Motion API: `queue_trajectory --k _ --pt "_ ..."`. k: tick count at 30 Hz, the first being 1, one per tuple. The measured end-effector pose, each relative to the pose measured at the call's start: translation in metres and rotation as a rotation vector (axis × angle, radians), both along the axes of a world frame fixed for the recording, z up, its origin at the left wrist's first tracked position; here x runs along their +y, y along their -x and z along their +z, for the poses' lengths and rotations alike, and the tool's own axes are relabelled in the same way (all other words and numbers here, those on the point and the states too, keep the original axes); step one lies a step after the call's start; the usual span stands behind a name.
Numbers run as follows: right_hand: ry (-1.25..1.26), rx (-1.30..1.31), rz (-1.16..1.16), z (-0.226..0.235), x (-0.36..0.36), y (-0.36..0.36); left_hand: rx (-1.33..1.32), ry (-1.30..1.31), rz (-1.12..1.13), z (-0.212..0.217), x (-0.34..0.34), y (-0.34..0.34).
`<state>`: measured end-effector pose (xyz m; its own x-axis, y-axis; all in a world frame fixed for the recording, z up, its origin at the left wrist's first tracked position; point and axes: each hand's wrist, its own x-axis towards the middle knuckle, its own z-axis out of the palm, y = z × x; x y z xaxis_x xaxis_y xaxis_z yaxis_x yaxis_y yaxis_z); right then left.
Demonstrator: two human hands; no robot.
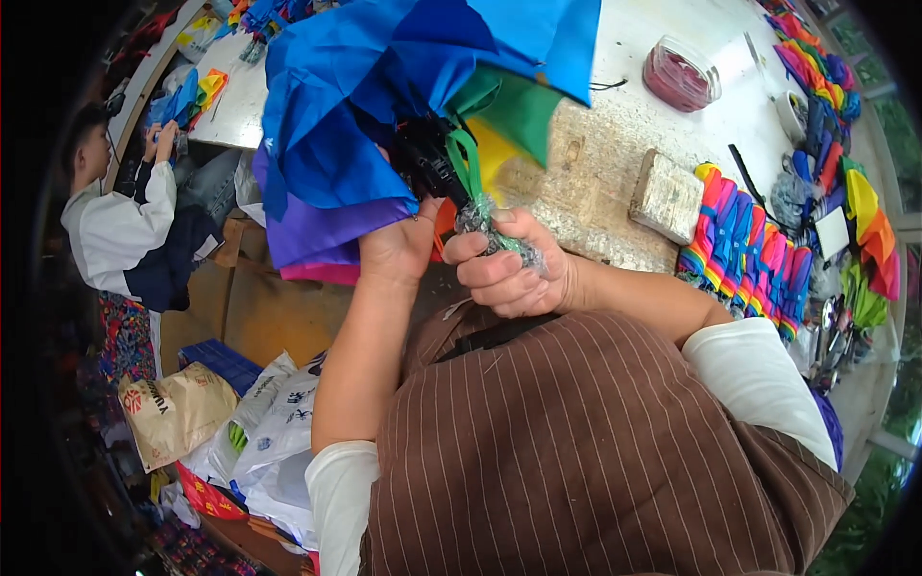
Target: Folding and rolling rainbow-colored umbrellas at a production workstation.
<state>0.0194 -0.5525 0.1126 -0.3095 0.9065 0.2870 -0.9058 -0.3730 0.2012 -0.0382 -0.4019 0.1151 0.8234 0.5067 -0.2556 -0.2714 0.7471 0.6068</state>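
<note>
So we've got a rainbow umbrella (384, 106) in both hands, held up off the tabletop (615, 125) right in front of our chest. Its long axis runs from our hands up and away toward the top-left of the view, handle end toward us and the canopy end pointing away. The canopy is half bunched: blue panels on top, purple and pink hanging down on the left, green and yellow on the right.

Our right hand (509, 269) is clamped in a fist around the handle (485, 226), which is wrapped in crinkly clear plastic. A green strap (468, 158) loops up from it. Our left hand (399, 245) is closed around the bunched fabric and black frame parts (427, 158) just above. The two hands sit right beside each other, pretty much touching.

On the tabletop to the right there's a row of folded rainbow umbrellas (749, 250), a small wrapped block (667, 197) near them, and a clear tub of reddish stuff (682, 75) further back. Another person in a white top (120, 216) is sitting off to the left, and bags (250, 422) lie on the floor.
</note>
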Motion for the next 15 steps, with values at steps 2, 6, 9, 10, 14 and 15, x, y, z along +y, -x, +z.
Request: queue_trajectory --k 2,6,9,10,14,15 --pt "-0.01 0.036 0.0 -0.004 -0.003 0.0 -0.053 0.015 0.1 -0.01 -0.007 0.0" --pt "0.051 -0.038 0.033 -0.003 -0.007 0.011 -0.08 0.006 0.128 -0.03 -0.01 0.004" --pt "0.308 -0.381 -0.007 -0.001 -0.009 0.009 -0.101 0.196 -0.01 -0.022 -0.002 -0.001" --pt "0.199 -0.568 -0.028 -0.003 -0.01 0.007 -0.041 0.262 -0.058 -0.022 0.003 -0.001" --pt "0.115 -1.335 -0.142 0.021 -0.025 -0.007 0.103 0.233 -0.048 -0.019 0.026 -0.009" --pt "0.101 -1.79 -0.333 0.031 -0.032 -0.009 0.134 0.115 -0.001 -0.02 0.029 -0.008"
